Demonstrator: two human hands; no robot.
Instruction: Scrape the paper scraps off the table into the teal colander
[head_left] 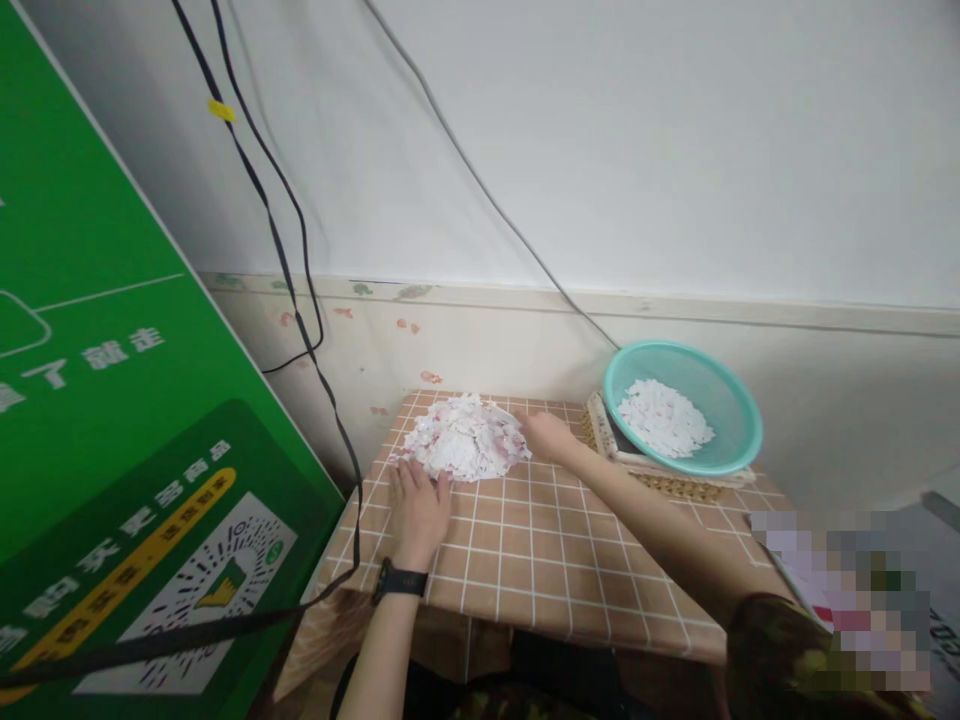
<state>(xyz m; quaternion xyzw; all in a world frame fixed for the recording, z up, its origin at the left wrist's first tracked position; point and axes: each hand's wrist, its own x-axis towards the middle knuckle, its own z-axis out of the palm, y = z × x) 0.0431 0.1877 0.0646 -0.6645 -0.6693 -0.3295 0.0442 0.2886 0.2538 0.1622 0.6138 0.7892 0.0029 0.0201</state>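
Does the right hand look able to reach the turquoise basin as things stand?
Probably yes: nothing visible stands between the right hand and the turquoise basin, which sits beyond the forearm.

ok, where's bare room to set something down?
Biggest patch: front of the checked cloth, between the left hand and right forearm. Smaller: right side, between that forearm and the wicker basket. Crowded: back left, white scraps and right hand; back right, basket under teal bowl.

Paper scraps [466, 440], white with pinkish patches; loose low heap, lying at far edge of worktop [517, 550].
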